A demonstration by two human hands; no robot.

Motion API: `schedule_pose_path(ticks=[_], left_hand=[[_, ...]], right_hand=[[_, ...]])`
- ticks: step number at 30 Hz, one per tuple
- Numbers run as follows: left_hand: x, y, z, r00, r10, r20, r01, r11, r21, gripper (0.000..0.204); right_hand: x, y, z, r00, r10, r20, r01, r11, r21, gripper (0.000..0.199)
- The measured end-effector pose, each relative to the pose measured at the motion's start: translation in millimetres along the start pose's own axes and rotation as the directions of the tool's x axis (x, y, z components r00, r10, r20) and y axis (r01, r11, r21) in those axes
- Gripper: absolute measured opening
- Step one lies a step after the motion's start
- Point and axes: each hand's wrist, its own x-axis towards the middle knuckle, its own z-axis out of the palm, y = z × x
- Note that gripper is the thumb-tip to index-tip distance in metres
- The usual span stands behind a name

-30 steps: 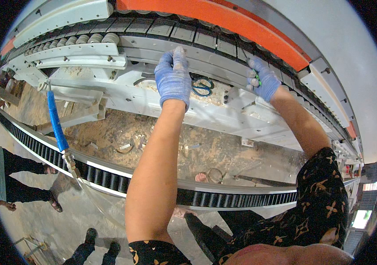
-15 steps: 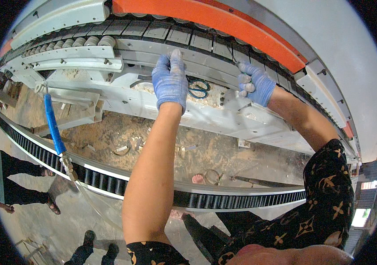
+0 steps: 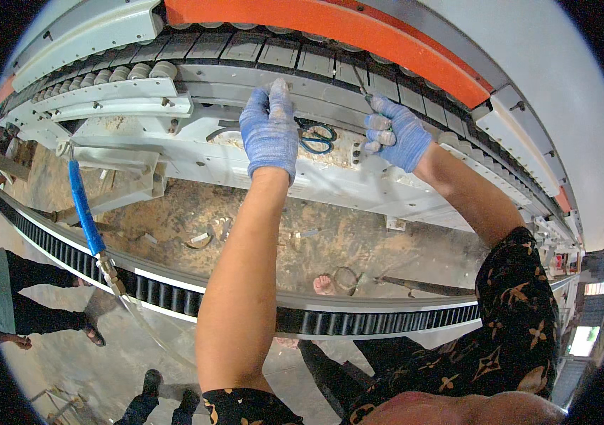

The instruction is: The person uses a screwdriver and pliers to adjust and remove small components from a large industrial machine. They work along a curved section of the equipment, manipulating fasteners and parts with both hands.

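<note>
Both my hands wear blue knit gloves with worn, greyish fingertips. My left hand (image 3: 269, 131) rests at the edge of the pale metal rail (image 3: 323, 97), fingers bent and thumb pointing up; anything between them is hidden. To its right, my right hand (image 3: 399, 134) is closed around a thin metal tool (image 3: 363, 83), whose slim end points up and left over the slatted chain track (image 3: 279, 51). Between the hands, dark teal-handled scissors (image 3: 317, 139) lie on the dusty ledge of the machine.
An orange guard (image 3: 330, 25) runs above the track. Small rollers (image 3: 132, 72) line its left part. A blue-sleeved air hose (image 3: 83, 212) hangs at left. A curved black roller conveyor (image 3: 167, 292) passes behind my forearm. Other people's legs (image 3: 40, 283) stand at lower left.
My right hand and the thin tool have moved a little to the left and up along the track. My left hand stays at nearly the same place on the rail. The view has shifted slightly.
</note>
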Motion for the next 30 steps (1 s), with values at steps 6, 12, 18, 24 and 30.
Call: schedule_pose_path(ticks=[6, 12, 18, 24, 30], left_hand=[[1.5, 0.8, -6.8, 1.000, 0.003, 0.008, -0.003, 1.000, 0.021, 0.028], [4.7, -1.2, -9.1, 0.999, 0.024, -0.044, -0.025, 0.999, -0.036, 0.029], [6.3, -0.1, -8.4, 0.999, -0.042, -0.026, 0.041, 0.998, -0.054, 0.029], [4.9, -2.3, -7.3, 0.999, 0.029, -0.022, -0.029, 1.000, 0.009, 0.029], [10.9, -10.4, -9.4, 0.998, 0.066, 0.008, -0.067, 0.992, 0.107, 0.030]], right_hand=[[16.4, -0.7, -13.6, 0.980, 0.082, 0.181, -0.090, 0.995, 0.037, 0.013], [19.1, 27.4, -8.9, 0.976, -0.138, 0.169, 0.159, 0.981, -0.112, 0.010], [-4.5, 2.6, -19.6, 0.962, -0.220, -0.163, 0.167, 0.944, -0.286, 0.016], [0.1, -2.6, 0.9, 0.976, -0.103, -0.192, 0.060, 0.973, -0.221, 0.013], [-0.8, 0.5, 23.5, 0.992, -0.036, -0.122, 0.021, 0.993, -0.120, 0.008]])
